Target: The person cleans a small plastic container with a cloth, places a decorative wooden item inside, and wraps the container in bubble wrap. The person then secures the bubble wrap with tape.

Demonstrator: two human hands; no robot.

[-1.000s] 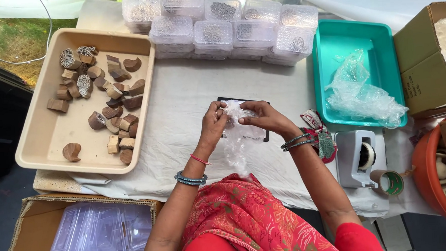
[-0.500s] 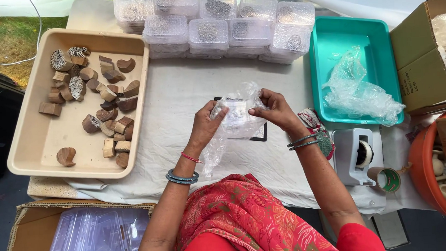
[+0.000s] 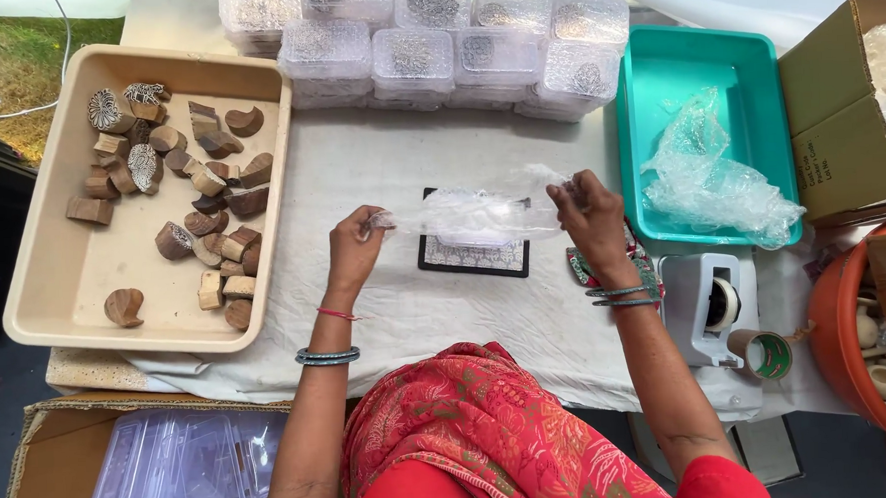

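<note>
We hold a strip of clear bubble wrap (image 3: 476, 213) stretched out between our two hands, just above the middle of the tabletop (image 3: 446, 319). Our left hand (image 3: 355, 245) pinches one end with the fingers closed on it, and our right hand (image 3: 589, 211) pinches the other end the same way. Under the wrap lies a flat dark block with a pattern (image 3: 473, 256). We think the wrap is very light and soft, so it will bend and sag if we let one end go. It looks a bit slippery too, so the best place to take it is right at the ends, with finger and thumb. By the left edge sits a tan tray (image 3: 66, 285) full of wooden blocks (image 3: 177, 206). At the back edge stand stacks of clear boxes (image 3: 444, 40). Near the right edge is a teal tray (image 3: 655, 90) with more wrap in it, and a tape holder (image 3: 709, 307) is just in front of that tray.
</note>
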